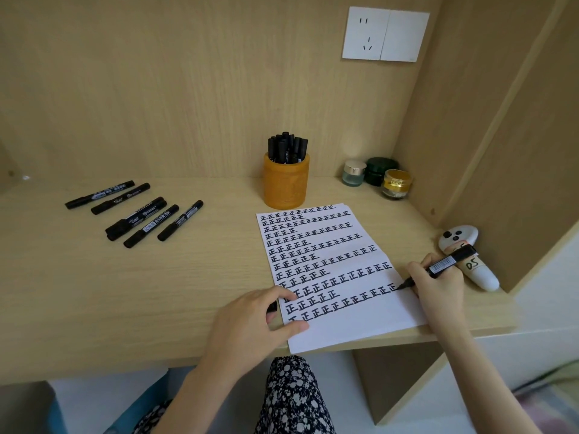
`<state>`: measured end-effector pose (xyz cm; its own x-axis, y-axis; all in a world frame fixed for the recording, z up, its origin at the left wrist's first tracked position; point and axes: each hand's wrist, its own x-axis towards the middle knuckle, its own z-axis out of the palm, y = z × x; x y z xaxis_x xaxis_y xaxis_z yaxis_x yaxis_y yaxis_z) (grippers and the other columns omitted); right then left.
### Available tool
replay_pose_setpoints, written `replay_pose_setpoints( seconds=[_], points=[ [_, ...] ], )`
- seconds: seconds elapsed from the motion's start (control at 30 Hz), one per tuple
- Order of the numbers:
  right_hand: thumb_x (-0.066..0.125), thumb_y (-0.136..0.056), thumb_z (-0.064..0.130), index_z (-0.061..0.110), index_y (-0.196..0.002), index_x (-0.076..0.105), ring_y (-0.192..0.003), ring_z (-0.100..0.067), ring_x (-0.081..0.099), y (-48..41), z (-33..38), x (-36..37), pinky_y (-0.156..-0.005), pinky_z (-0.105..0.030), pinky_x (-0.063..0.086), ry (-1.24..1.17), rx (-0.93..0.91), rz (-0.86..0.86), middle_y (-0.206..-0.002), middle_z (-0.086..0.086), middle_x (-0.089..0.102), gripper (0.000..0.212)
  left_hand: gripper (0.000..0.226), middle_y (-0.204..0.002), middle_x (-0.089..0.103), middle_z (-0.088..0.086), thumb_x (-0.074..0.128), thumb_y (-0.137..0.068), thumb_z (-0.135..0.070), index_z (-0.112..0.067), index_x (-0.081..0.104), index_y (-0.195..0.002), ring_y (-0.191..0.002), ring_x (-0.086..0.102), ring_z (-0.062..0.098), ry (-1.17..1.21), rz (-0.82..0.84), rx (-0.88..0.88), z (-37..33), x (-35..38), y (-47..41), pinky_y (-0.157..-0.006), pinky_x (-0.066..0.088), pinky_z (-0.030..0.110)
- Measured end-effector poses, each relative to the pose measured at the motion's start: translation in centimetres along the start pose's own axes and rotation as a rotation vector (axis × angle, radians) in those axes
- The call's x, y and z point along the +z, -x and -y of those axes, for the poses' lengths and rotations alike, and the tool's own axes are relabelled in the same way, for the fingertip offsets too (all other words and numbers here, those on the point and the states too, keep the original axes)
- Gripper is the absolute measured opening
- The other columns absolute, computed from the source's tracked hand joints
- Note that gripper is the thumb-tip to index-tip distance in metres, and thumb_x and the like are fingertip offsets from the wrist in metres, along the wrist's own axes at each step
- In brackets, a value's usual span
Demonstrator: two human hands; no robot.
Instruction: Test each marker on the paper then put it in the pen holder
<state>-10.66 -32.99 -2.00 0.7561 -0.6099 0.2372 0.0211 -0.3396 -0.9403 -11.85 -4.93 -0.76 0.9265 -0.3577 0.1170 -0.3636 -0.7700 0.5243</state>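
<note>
Slanting across the right hand (438, 286), the marker (445, 264) is pinched btw thumb & fingers, tip touching the paper (344, 327) at a row's end. Left hand (247, 324) rests on paper's left edge, fingers curled round a black cap (272, 308). Pen holder (285, 183) stands just behind paper.

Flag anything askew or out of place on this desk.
The paper lies skewed, its near corner at or just past the front edge of the desk. Nothing else stands out.
</note>
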Motion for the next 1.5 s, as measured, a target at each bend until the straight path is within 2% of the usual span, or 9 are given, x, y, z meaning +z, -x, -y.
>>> replay_pose_setpoints(
  seconds=[0.23, 0.37, 0.53, 0.67, 0.8, 0.97, 1.03, 1.2, 1.5],
  points=[
    [0.055, -0.082, 0.001, 0.011, -0.059, 0.04, -0.054, -0.012, 0.038, -0.1, -0.1, -0.2, -0.057, -0.03, 0.033, -0.099, 0.072, -0.036, -0.055, -0.002, 0.038, 0.029, 0.04, -0.066, 0.039, -0.023, 0.055, -0.074, -0.067, -0.048, 0.05, -0.11, -0.06, 0.039, -0.013, 0.007, 0.001, 0.0, 0.1, 0.1, -0.1, -0.054, 0.027, 0.01],
    [0.064, -0.088, 0.014, 0.015, -0.059, 0.043, -0.049, -0.013, 0.035, 0.0, 0.1, -0.6, -0.054, -0.026, 0.033, -0.226, 0.076, -0.041, -0.049, 0.004, 0.039, 0.035, 0.035, -0.077, 0.048, -0.028, 0.052, -0.076, -0.067, -0.051, 0.049, -0.107, -0.067, 0.047, -0.012, 0.025, 0.008, 0.008, 0.5, 0.2, -0.1, -0.058, 0.031, 0.008],
    [0.067, -0.087, 0.031, 0.012, -0.065, 0.048, -0.043, -0.009, 0.035, 0.4, 1.9, -0.3, -0.046, -0.018, 0.031, -0.249, 0.025, 0.052, -0.052, -0.004, 0.039, 0.035, 0.02, -0.064, 0.046, -0.015, 0.047, -0.089, -0.046, -0.048, 0.049, -0.109, -0.058, 0.044, 0.001, 0.16, -0.007, 0.031, 1.2, 0.6, -0.3, -0.056, 0.032, 0.013],
    [0.06, -0.092, 0.029, 0.008, -0.071, 0.056, -0.047, -0.013, 0.034, 0.9, 3.6, 1.1, -0.052, -0.026, 0.028, -0.405, 0.103, 0.202, -0.046, 0.004, 0.037, 0.03, 0.026, -0.104, 0.054, -0.024, 0.032, -0.099, -0.031, -0.047, 0.038, -0.118, -0.089, 0.051, -0.012, 0.411, 0.04, -0.013, 1.6, 0.2, -0.3, -0.075, 0.037, 0.013],
    [0.066, -0.088, 0.02, 0.016, -0.064, 0.05, -0.044, -0.014, 0.039, 2.2, 5.6, 3.2, -0.046, -0.021, 0.03, -0.422, 0.114, 0.338, -0.044, 0.004, 0.043, 0.029, 0.027, -0.116, 0.059, -0.02, 0.053, -0.089, -0.034, -0.047, 0.042, -0.11, -0.109, 0.053, -0.007, 0.525, 0.002, -0.052, 1.9, -0.1, -0.4, -0.099, 0.04, 0.023],
    [0.068, -0.085, 0.021, 0.008, -0.066, 0.047, -0.037, -0.01, 0.025, 4.2, 7.6, 5.7, -0.037, -0.015, 0.024, -0.458, 0.088, 0.481, -0.043, 0.003, 0.033, 0.031, 0.026, -0.095, 0.072, -0.012, 0.069, -0.074, -0.026, -0.022, 0.056, -0.096, -0.088, 0.066, -0.003, 0.72, -0.117, -0.091, 1.1, -0.9, -0.4, -0.082, 0.053, 0.026],
    [0.066, -0.088, 0.016, 0.007, -0.071, 0.047, -0.036, -0.007, 0.022, 5.0, 7.8, 6.7, -0.037, -0.015, 0.022, -0.486, 0.086, 0.5, -0.042, 0.007, 0.031, 0.026, 0.026, -0.095, 0.072, -0.012, 0.07, -0.072, -0.028, -0.02, 0.059, -0.094, -0.088, 0.067, 0.001, 0.76, -0.142, -0.081, 1.0, -0.9, -0.4, -0.081, 0.055, 0.026],
    [0.063, -0.09, 0.012, 0.016, -0.056, 0.038, -0.036, -0.008, 0.02, 6.5, 7.9, 8.4, -0.039, -0.018, 0.021, -0.475, 0.064, 0.465, -0.04, 0.01, 0.028, 0.042, 0.018, -0.095, 0.071, -0.009, 0.071, -0.077, -0.016, -0.019, 0.062, -0.092, -0.09, 0.067, 0.005, 0.824, -0.174, -0.085, 0.9, -0.7, -0.4, -0.08, 0.056, 0.024],
    [0.063, -0.09, 0.012, 0.015, -0.059, 0.043, -0.036, -0.008, 0.023, 7.7, 7.8, 9.6, -0.04, -0.018, 0.023, -0.445, 0.016, 0.511, -0.04, 0.009, 0.03, 0.037, 0.018, -0.089, 0.072, -0.007, 0.072, -0.075, -0.012, -0.018, 0.065, -0.091, -0.079, 0.069, 0.005, 0.865, -0.201, -0.078, -0.2, -0.8, -0.3, -0.072, 0.053, 0.015]
  ],
)
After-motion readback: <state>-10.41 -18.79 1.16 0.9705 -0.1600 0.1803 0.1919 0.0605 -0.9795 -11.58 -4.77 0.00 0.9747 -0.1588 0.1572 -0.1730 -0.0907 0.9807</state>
